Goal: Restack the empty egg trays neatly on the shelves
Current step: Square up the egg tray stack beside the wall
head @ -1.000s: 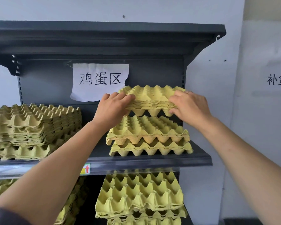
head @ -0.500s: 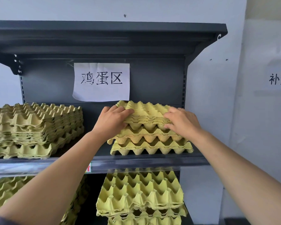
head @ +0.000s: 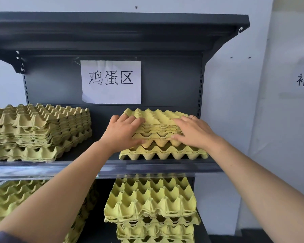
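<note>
A small stack of yellow egg trays point(head: 158, 118) sits on top of other yellow trays point(head: 163, 153) on the right of the middle shelf point(head: 147, 168). My left hand point(head: 123, 132) grips the left side of the upper stack, fingers on top and thumb beneath. On the right side, my right hand point(head: 195, 132) holds the stack the same way. The upper stack lies nested on the trays below, set a little further back than the bottom ones.
A taller brownish tray stack point(head: 39, 130) stands at the shelf's left. Below are a yellow stack point(head: 151, 200) and another stack at lower left point(head: 12, 199). A paper sign point(head: 111, 81) hangs on the back panel under the top shelf point(head: 112, 23). A white wall lies to the right.
Both hands have lowered the held trays from mid-air down onto the trays on the shelf, where they now rest nested.
</note>
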Available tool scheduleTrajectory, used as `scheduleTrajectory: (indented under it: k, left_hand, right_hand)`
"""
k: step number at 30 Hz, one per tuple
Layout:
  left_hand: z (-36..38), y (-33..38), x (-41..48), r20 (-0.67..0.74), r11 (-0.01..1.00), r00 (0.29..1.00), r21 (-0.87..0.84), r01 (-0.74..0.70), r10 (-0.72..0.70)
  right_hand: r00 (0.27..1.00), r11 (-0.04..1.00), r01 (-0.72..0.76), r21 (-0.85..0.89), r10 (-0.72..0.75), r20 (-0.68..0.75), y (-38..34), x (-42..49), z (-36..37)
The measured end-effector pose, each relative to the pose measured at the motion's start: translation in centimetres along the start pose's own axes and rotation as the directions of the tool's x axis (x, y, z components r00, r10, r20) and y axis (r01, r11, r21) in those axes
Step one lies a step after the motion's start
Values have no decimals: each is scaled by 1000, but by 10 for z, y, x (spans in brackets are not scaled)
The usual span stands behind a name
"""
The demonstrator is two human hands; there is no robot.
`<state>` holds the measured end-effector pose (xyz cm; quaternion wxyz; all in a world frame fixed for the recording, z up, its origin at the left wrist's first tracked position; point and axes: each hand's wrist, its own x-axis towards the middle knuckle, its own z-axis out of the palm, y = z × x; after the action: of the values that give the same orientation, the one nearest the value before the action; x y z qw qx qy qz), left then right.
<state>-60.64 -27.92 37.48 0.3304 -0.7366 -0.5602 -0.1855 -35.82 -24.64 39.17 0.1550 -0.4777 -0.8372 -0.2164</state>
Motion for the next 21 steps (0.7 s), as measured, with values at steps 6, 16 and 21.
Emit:
scheduleTrajectory:
  k: [6,16,21]
  left_hand:
    - [0,6,-1,-64,992,998,122,7,0]
    - [-3,13,4,-108,995,993,88,52,-43]
    - [10,18,4,-78,998,996,41,45,-41]
  right_hand:
    - [997,996,-14,-83,8,-80,-7,-3,6]
    - [971,991,-37,-129,5,-239,-2,-13,4]
    - [978,987,-30,-158,-3,-210,1,-18,8]
